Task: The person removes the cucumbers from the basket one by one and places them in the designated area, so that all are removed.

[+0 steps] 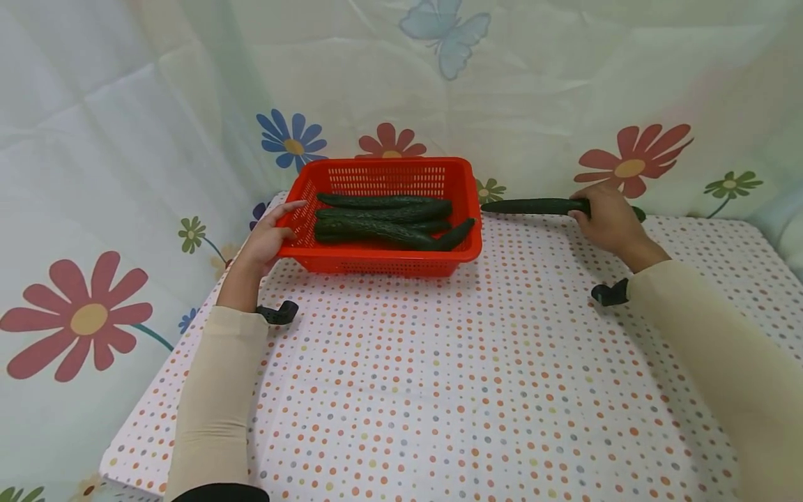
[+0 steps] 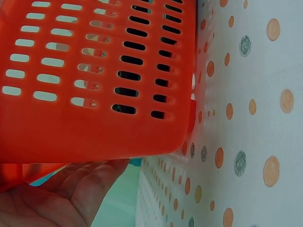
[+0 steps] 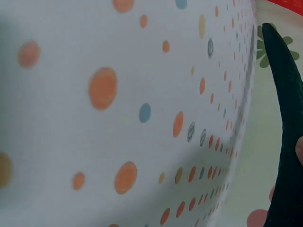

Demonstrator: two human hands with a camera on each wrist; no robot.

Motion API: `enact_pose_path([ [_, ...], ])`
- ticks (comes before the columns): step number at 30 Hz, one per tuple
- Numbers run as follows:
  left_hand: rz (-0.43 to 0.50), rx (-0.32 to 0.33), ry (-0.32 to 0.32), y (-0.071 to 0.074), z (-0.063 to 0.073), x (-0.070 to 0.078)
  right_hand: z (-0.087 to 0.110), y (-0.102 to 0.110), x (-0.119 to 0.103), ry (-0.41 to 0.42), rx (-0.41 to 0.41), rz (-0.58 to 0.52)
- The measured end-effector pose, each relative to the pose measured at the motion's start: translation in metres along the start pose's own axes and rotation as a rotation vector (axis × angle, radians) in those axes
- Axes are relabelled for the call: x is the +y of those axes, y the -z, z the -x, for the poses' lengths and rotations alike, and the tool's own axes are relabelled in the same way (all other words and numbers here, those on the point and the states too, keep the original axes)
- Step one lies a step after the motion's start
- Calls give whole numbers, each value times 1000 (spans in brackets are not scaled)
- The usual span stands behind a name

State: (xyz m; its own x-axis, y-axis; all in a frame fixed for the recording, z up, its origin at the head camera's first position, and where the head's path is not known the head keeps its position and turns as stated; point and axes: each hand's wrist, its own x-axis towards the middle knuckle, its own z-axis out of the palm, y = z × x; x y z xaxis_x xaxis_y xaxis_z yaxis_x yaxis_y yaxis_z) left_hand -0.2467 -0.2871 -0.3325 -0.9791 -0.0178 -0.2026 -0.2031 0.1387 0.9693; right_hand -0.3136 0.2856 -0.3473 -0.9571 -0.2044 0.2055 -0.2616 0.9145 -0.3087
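Observation:
A red plastic basket [image 1: 376,256] with slotted walls stands at the back of the table, holding several dark green cucumbers [image 1: 383,213]. My left hand [image 1: 266,237] grips the basket's left end, fingers over the rim and thumb at its front corner. In the left wrist view, that hand [image 2: 80,194] shows below the slotted wall. To the right of the basket, my right hand [image 1: 608,217] holds one long cucumber [image 1: 533,206] level, its tip pointing left close to the basket's right side. The same cucumber [image 3: 286,109] runs along the right edge of the right wrist view.
A white cloth with coloured dots covers the table [image 1: 401,376]. Behind and to the left hangs a pale curtain [image 1: 533,90] printed with flowers and a butterfly. Small black devices are strapped at both wrists.

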Motion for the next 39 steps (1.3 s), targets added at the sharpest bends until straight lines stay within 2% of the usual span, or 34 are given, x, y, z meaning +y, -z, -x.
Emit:
enact_pose_path([
  [6,6,2,4,1,0,-2,-11,-3,-2,18,-66,43],
  [13,5,-2,-9,0,-1,-2,-17,-9,2,-34,-131,54],
  [23,-10,-5,-16,-3,-3,0,-18,-14,16,-75,-160,78],
  [35,-2,-1,-14,0,-4,-2,-22,-12,6,-103,-240,133],
  [39,2,1,-14,1,-4,-4,-22,-13,4,-78,-258,201],
])
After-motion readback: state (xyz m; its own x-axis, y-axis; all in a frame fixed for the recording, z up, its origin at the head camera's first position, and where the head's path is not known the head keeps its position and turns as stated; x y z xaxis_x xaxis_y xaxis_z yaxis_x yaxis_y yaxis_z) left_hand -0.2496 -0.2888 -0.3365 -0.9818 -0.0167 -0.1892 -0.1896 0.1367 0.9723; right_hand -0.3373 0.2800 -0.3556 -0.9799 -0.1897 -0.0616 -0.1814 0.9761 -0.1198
